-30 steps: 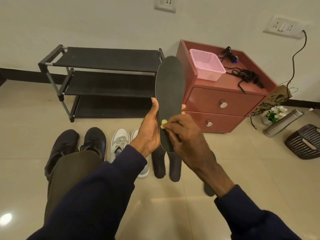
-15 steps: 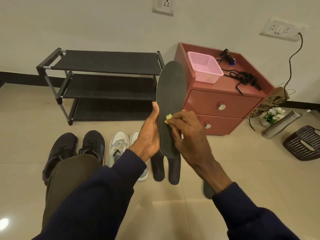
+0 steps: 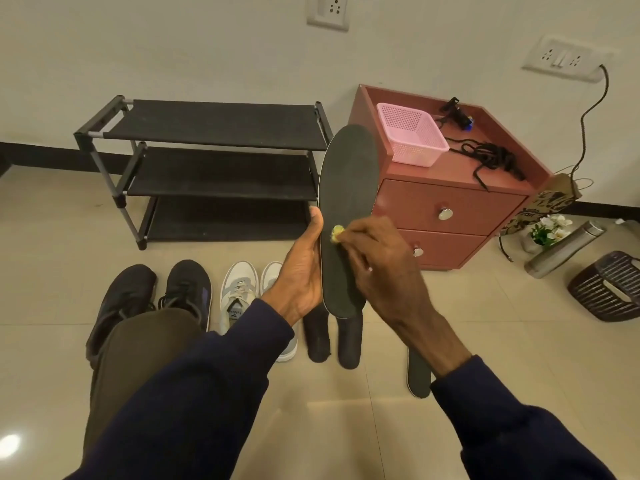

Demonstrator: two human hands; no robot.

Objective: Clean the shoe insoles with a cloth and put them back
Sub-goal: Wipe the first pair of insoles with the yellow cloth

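A long black insole stands upright in the middle of the view, toe end up. My left hand grips its left edge near the heel. My right hand pinches a small yellow cloth and presses it on the insole's face; most of the cloth is hidden under the fingers. A second black insole lies on the floor under my right forearm. Behind my hands on the floor stand a pair of black shoes, partly hidden.
On the tiled floor stand white sneakers and black sneakers. A black three-shelf shoe rack stands against the wall. A red drawer cabinet carries a pink basket and cables. A steel bottle and dark stool are right.
My right hand has slid the yellow cloth a little up the insole's face. The left hand keeps its hold on the insole.
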